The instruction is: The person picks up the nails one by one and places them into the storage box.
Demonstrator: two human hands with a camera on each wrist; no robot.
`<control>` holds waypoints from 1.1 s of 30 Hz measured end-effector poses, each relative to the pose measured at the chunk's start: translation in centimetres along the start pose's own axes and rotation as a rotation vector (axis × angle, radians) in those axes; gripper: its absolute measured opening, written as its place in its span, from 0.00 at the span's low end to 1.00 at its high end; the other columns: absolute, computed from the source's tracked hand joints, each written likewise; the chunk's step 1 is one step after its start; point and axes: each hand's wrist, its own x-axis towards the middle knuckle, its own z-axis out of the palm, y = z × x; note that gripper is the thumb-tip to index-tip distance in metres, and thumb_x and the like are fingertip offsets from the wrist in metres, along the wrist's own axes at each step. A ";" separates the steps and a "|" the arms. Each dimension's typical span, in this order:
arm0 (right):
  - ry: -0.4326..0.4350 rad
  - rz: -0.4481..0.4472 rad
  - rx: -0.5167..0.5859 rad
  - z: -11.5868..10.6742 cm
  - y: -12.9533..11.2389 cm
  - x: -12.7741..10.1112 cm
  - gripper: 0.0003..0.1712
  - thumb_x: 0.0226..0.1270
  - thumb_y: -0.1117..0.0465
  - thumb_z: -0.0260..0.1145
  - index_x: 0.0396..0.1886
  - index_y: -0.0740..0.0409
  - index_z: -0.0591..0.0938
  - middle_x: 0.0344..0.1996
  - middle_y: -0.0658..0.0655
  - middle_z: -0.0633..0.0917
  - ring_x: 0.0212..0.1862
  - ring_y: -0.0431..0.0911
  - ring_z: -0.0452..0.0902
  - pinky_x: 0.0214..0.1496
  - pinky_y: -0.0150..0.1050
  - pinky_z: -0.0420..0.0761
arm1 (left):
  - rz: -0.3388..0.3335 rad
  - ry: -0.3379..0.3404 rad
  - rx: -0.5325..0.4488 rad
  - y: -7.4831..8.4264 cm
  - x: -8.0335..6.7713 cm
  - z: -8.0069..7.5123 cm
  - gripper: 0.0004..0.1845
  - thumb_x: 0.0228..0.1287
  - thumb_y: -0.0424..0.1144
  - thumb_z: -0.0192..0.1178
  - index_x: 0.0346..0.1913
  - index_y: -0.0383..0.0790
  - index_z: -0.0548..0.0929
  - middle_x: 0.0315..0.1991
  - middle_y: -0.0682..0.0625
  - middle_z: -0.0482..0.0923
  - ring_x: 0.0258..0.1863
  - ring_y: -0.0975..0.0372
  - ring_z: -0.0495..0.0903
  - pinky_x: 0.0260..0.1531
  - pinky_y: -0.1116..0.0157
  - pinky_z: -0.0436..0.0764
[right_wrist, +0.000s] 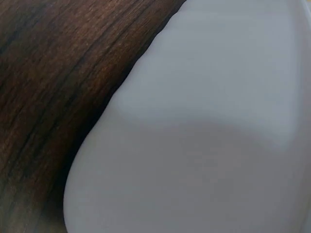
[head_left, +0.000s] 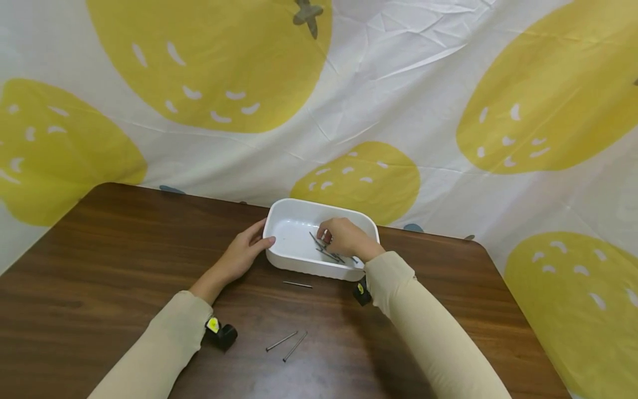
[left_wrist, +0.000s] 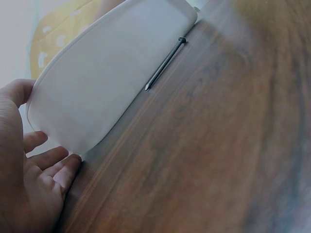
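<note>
Backdrop: white cloth [head_left: 399, 72] printed with big yellow fruit hangs behind a dark wood tabletop [head_left: 99, 266].
Right grip: the right hand [head_left: 344, 237] reaches down inside the white tub [head_left: 291, 224], fingers curled over the nails [head_left: 326, 252] lying on its floor; whether a nail is actually pinched, I cannot tell.
Left grip: the left hand [head_left: 244, 255] rests with relaxed, nearly straight fingers [left_wrist: 53, 167] against the tub's outer end wall, holding nothing.
Tub: stands at the tabletop's far edge, between both hands.
Single nail [head_left: 297, 285]: flat on the wood just beside the tub's near wall.
Pair of nails [head_left: 287, 342]: nearer the person than the tub, well apart from it.
Wrist cameras: one on each sleeve, both short of the tub.
</note>
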 end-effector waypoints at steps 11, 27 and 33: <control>0.007 0.003 -0.020 0.5 0.6 0.3 0.17 0.56 0.72 0.69 0.46 0.58 0.86 0.37 0.56 0.87 0.42 0.46 0.81 0.51 0.41 0.82 | -0.011 -0.004 0.012 0.1 0.0 0.1 0.35 0.77 0.42 0.54 0.78 0.31 0.57 0.78 0.32 0.58 0.77 0.42 0.61 0.76 0.47 0.64; 0.122 -0.133 -0.003 -1.5 -0.8 -2.6 0.15 0.56 0.72 0.68 0.44 0.61 0.87 0.35 0.57 0.89 0.39 0.45 0.82 0.43 0.37 0.83 | -0.016 0.007 0.028 0.0 0.3 0.0 0.34 0.76 0.42 0.54 0.78 0.31 0.57 0.77 0.32 0.59 0.77 0.42 0.61 0.77 0.48 0.64; 0.147 -0.281 0.001 -2.2 -2.9 -5.4 0.17 0.55 0.74 0.66 0.46 0.61 0.86 0.35 0.56 0.88 0.36 0.43 0.81 0.40 0.33 0.81 | -0.025 -0.006 0.021 0.1 0.1 -0.1 0.35 0.77 0.42 0.54 0.79 0.31 0.56 0.78 0.33 0.58 0.77 0.42 0.61 0.77 0.48 0.63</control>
